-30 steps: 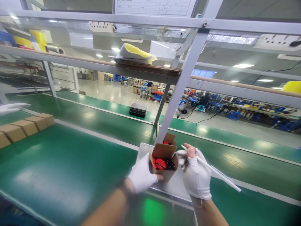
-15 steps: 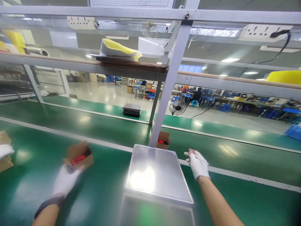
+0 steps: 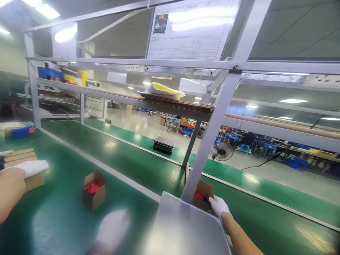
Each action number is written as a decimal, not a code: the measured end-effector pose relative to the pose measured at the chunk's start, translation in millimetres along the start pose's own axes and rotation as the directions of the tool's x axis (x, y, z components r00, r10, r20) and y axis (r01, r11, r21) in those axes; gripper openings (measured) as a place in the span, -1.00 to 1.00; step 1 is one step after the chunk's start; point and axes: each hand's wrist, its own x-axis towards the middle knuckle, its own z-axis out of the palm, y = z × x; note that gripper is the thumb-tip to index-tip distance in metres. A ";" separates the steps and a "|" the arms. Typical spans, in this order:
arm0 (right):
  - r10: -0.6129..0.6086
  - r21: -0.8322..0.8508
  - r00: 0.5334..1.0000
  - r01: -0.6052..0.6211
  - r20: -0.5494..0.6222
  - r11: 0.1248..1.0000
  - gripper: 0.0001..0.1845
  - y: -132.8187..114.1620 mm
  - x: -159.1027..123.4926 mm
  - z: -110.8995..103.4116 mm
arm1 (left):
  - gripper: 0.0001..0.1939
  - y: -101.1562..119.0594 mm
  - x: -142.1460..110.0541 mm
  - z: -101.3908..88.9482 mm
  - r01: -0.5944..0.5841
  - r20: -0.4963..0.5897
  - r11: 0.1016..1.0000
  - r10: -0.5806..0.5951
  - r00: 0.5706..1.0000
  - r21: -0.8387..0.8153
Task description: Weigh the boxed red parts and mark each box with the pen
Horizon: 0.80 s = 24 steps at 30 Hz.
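My right hand [image 3: 218, 206], in a white glove, is closed on the near side of a small open cardboard box [image 3: 203, 193] with red parts inside, standing just behind the slanted metal post [image 3: 209, 141]. My left hand [image 3: 113, 227] is a white motion-blurred glove low over the green belt, left of the shiny metal plate [image 3: 186, 226]; its fingers cannot be made out. A second open cardboard box [image 3: 93, 189] with red parts stands alone on the belt, a little ahead of my left hand.
At the far left another person's gloved hand [image 3: 32, 167] rests on closed brown boxes [image 3: 21, 157]. A shelf rail with a yellow-and-white bundle [image 3: 163, 90] crosses overhead. A black stack [image 3: 164, 144] lies on the far belt.
My left hand has let go of the open box, which now stands on the belt, and drawn back. My right hand has reached forward to the box behind the post. The camera has tilted up.
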 end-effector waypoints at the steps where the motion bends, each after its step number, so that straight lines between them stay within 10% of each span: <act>1: 0.036 0.026 0.999 -0.036 0.011 0.999 -0.71 3.6 2.7 -5.7 | -0.67 -1.1 1.7 -0.1 0.007 0.000 1.000 -0.007 1.000 -0.003; 8: 0.216 0.123 0.975 -0.221 0.052 0.967 -0.82 11.1 10.7 -94.6 | -0.64 -2.2 13.8 -0.7 -0.009 0.020 1.000 0.009 1.000 -0.025; 13: -0.044 -0.033 0.958 0.056 0.282 0.998 -0.72 -45.3 -62.5 -117.6 | -0.63 4.8 26.2 -1.0 -0.016 0.072 1.000 0.016 0.997 0.000; 16: 0.002 0.257 0.905 -0.123 0.424 0.959 -0.55 -52.2 -106.5 -111.8 | -0.61 6.1 26.5 -3.4 0.001 0.094 1.000 0.001 0.996 -0.016; 24: 0.470 0.384 0.850 -0.527 0.239 0.758 -0.28 68.4 -186.2 -75.8 | -0.61 9.2 -14.7 -5.1 0.236 0.103 0.913 -0.213 0.972 -0.333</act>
